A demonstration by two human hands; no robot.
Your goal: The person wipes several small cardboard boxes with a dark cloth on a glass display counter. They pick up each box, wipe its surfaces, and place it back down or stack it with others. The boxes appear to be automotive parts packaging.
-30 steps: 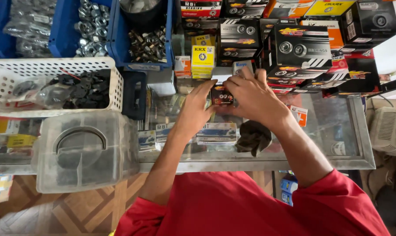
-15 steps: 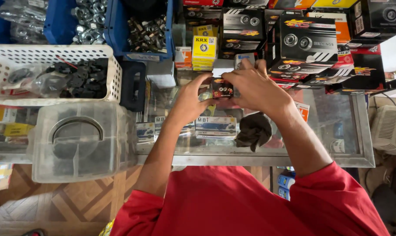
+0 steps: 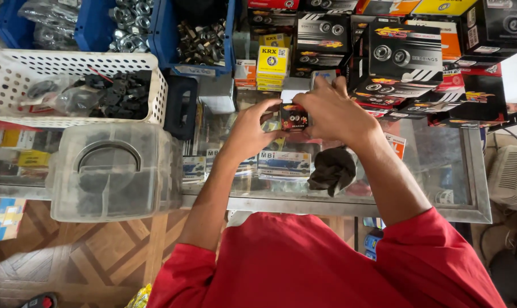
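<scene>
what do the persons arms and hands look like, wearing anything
Both arms are bare from above the elbow down, with short red sleeves of a red shirt at the top. The left hand and right hand wear no gloves; no rings, watch or bands show from this view.

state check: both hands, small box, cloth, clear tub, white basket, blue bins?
left hand: gripping the small box's left side
right hand: gripping its right side
small black box: held above the glass counter, closed as far as visible
dark cloth: crumpled on the glass
clear plastic tub: lid on
white basket: open, holds black parts
blue bins: open, filled with metal parts
</scene>
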